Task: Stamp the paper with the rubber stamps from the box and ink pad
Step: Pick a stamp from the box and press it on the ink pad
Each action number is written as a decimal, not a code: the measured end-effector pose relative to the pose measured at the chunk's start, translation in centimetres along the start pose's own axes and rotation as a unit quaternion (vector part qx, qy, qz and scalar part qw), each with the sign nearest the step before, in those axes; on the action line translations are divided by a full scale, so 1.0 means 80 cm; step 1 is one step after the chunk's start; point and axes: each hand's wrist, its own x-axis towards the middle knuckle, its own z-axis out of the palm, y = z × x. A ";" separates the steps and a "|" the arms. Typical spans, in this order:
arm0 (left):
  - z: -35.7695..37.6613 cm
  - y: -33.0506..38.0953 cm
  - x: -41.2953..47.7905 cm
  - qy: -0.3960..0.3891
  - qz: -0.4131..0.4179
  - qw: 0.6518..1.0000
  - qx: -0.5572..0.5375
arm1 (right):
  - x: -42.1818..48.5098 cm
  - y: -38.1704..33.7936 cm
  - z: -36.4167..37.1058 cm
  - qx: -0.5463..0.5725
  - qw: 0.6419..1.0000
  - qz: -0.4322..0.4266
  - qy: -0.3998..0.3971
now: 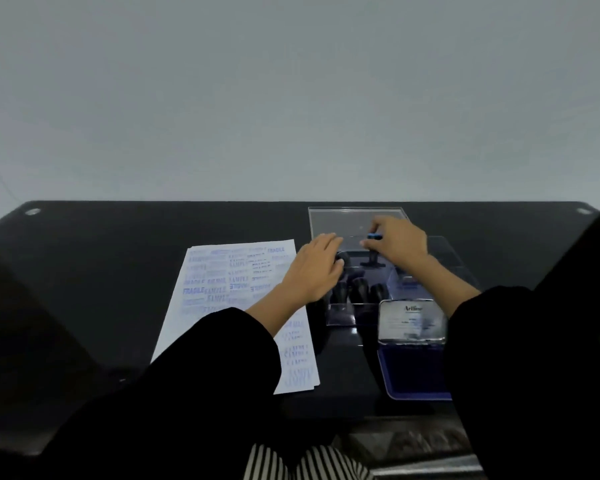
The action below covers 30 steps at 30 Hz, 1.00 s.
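"FRAGILE", "SAMPLE" on paper (222,289), "Artline" on ink pad lid (413,322)

The white paper (208,271) bears blue stamped words on a black table (118,254). The ink pad (413,375) is blue, its lid (411,323) silver, the stamps (359,289) black.

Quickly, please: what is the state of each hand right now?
Left hand: open, fingers resting on the box.
Right hand: pinching a stamp by its blue top.
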 end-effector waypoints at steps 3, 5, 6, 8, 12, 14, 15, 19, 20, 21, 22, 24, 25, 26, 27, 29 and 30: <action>0.016 -0.004 0.011 -0.013 0.002 1.000 0.015 | 0.004 0.001 0.016 -0.063 0.998 -0.015 -0.021; 0.022 -0.006 0.014 -0.023 0.003 0.999 0.023 | 0.005 0.002 0.023 -0.103 0.994 -0.025 -0.022; 0.023 -0.007 0.015 -0.029 0.000 0.999 0.024 | 0.006 0.001 0.025 -0.127 0.991 -0.031 -0.020; 0.025 -0.009 0.016 -0.038 -0.010 0.999 0.020 | 0.007 0.000 0.028 -0.174 0.984 -0.042 -0.017; 0.026 -0.010 0.014 -0.048 -0.025 0.998 0.016 | 0.006 -0.003 0.032 -0.235 0.970 -0.062 -0.005; 0.026 -0.010 0.013 -0.048 -0.025 0.998 0.017 | 0.006 -0.005 0.035 -0.263 0.962 -0.075 0.002; 0.026 -0.010 0.012 -0.048 -0.024 0.998 0.015 | 0.006 -0.007 0.035 -0.276 0.958 -0.080 0.007; 0.025 -0.008 0.010 -0.047 -0.025 0.999 -0.003 | 0.010 -0.011 0.035 -0.265 0.960 -0.092 0.025; 0.025 -0.008 0.009 -0.048 -0.025 0.998 -0.008 | 0.012 -0.012 0.036 -0.246 0.964 -0.093 0.027; 0.025 -0.008 0.009 -0.049 -0.026 0.998 -0.011 | 0.014 -0.014 0.037 -0.224 0.970 -0.093 0.027; 0.025 -0.009 0.009 -0.049 -0.025 0.998 -0.013 | 0.016 -0.016 0.039 -0.197 0.976 -0.091 0.021; 0.026 -0.010 0.009 -0.047 -0.025 0.998 -0.018 | 0.019 -0.022 0.041 -0.135 0.988 -0.077 -0.008; 0.026 -0.010 0.009 -0.046 -0.025 0.998 -0.020 | 0.020 -0.024 0.043 -0.106 0.992 -0.065 -0.028; 0.026 -0.010 0.009 -0.046 -0.025 0.998 -0.023 | 0.021 -0.026 0.046 -0.081 0.994 -0.051 -0.049; 0.026 -0.010 0.009 -0.045 -0.025 0.998 -0.025 | 0.022 -0.028 0.049 -0.065 0.995 -0.036 -0.066; 0.025 -0.009 0.009 -0.045 -0.024 0.998 -0.026 | 0.023 -0.030 0.053 -0.050 0.994 -0.008 -0.093; 0.025 -0.009 0.009 -0.045 -0.024 0.998 -0.026 | 0.024 -0.031 0.054 -0.042 0.994 0.003 -0.101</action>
